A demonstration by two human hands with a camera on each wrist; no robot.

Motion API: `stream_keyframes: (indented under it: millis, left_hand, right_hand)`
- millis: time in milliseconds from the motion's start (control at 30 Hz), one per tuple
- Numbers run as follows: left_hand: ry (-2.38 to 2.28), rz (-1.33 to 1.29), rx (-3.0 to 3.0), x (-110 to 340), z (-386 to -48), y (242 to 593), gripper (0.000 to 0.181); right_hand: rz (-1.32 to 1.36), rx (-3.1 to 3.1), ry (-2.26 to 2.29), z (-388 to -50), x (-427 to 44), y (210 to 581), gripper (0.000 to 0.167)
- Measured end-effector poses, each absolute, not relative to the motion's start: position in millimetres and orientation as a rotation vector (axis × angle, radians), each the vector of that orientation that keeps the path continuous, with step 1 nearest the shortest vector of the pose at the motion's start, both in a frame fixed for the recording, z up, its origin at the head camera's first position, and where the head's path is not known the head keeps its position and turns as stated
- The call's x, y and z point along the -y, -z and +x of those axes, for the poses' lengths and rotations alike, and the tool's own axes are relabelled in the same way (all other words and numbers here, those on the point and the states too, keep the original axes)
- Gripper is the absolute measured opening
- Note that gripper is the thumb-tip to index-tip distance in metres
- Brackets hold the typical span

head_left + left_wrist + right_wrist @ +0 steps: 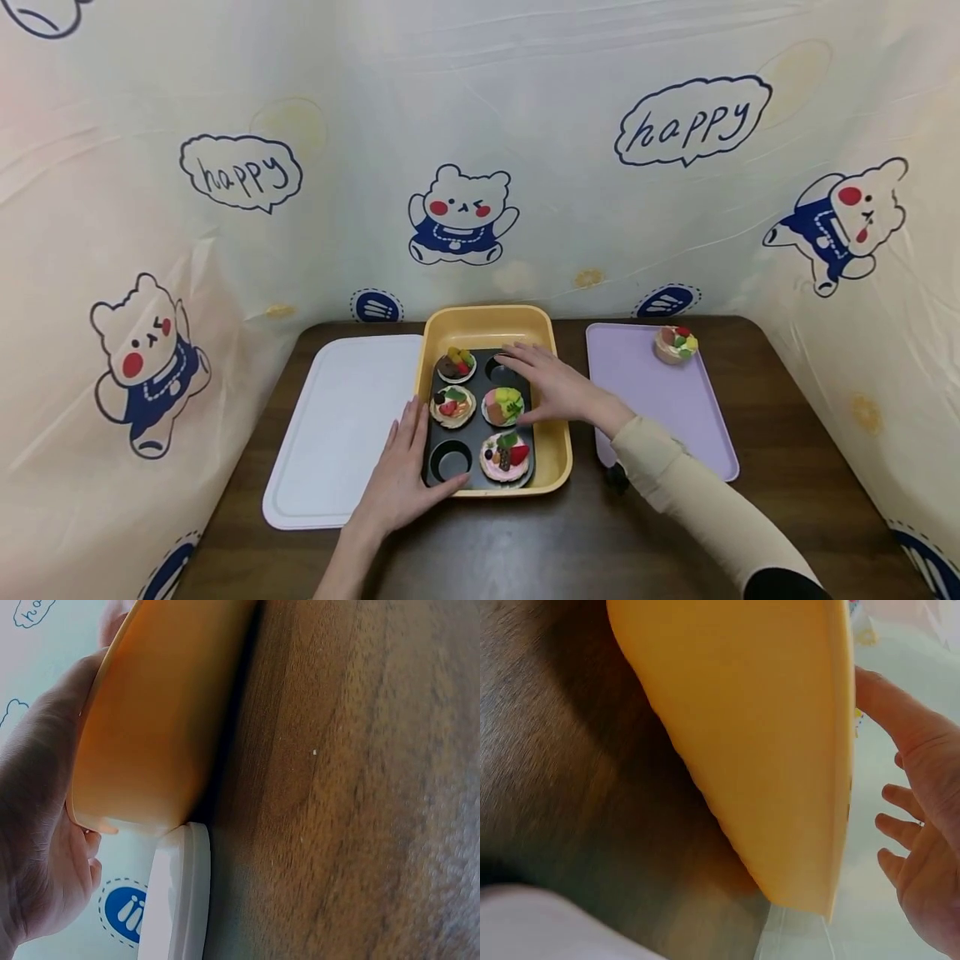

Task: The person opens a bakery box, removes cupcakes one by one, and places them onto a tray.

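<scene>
A dark muffin tin (468, 433) lies in a yellow basin (560, 454), with toy tarts in several cups; the front-left cup and the back-right cup hold none. My left hand (401, 479) lies over the basin's front-left rim, thumb across the front edge near the front-left cup. In the left wrist view the left hand (49, 802) is against the rim of the basin (157, 727). My right hand (558, 385) hovers over the right side, fingers spread above the back-right cup and thumb beside a tart (503, 406). The right wrist view shows the right hand (922, 802) with fingers apart beside the basin (757, 735).
On the left lies a white tray (345, 433), its right edge against the basin. A purple tray (667, 400) on the right holds one fruit tart (676, 345) at its back-right corner. A small black object (617, 478) is by its front-left corner. Patterned cloth hangs behind.
</scene>
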State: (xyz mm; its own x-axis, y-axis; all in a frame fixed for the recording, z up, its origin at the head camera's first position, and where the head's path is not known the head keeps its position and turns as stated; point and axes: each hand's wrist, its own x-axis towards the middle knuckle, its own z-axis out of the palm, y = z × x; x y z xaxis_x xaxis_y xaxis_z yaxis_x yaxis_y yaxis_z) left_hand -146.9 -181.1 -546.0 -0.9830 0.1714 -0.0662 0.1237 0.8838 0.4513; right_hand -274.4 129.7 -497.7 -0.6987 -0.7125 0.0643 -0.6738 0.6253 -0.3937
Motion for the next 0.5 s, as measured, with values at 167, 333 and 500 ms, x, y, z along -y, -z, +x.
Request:
stream_keyframes:
  millis: [167, 333, 500]
  left_hand:
    - [-0.712, 0.233, -2.959, 181, -145, 547, 0.135]
    - [-0.735, 0.244, -2.981, 181, -145, 547, 0.134]
    - [-0.736, 0.237, -2.961, 180, -145, 547, 0.135]
  right_hand:
    - [-1.138, -2.713, 0.578, -278, -122, 502, 0.102]
    - [-1.136, -2.682, 0.586, -281, -117, 505, 0.092]
    - [-1.113, -2.643, 0.625, -283, -113, 510, 0.081]
